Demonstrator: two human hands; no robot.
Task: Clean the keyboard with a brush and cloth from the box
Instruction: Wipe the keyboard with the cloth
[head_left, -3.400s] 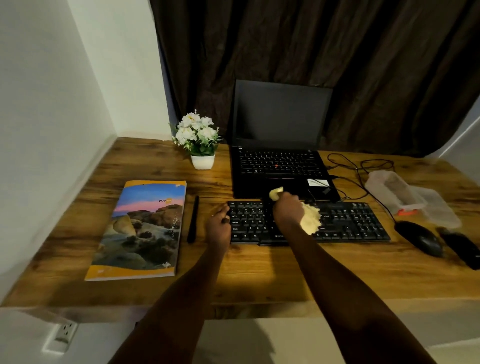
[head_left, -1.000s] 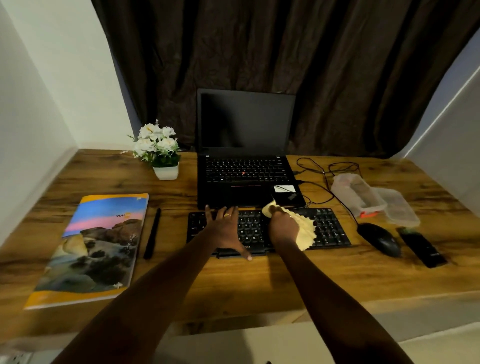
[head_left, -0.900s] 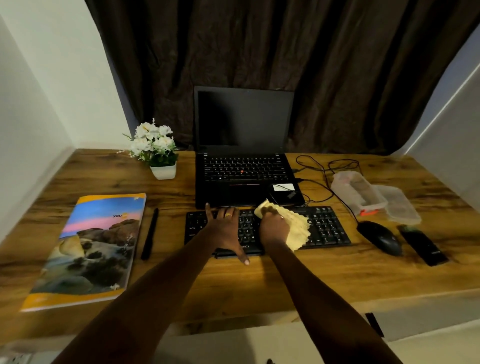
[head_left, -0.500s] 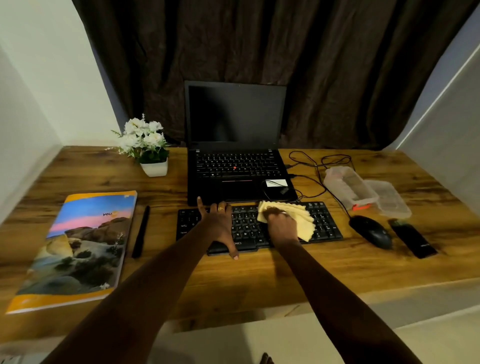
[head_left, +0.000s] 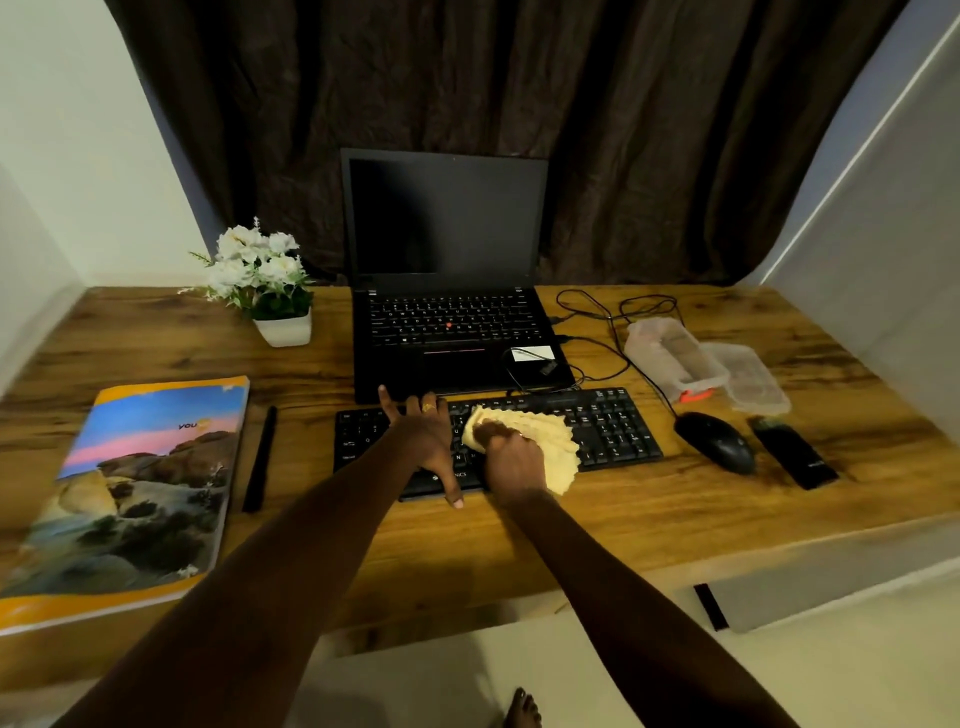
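Yellow cloth (head_left: 550, 441) on black keyboard (head_left: 613, 431).
We log our left hand (head_left: 423, 441) flat, fingers spread, on the keys; our right hand (head_left: 511, 460) just beside it grips the cloth against them. The clear plastic box (head_left: 670, 358) sits well to its right on the worktop (head_left: 623, 519).

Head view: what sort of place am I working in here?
Probably a home study nook: a wooden desk set between walls against a dark curtain, with an open laptop, external keyboard and mouse.
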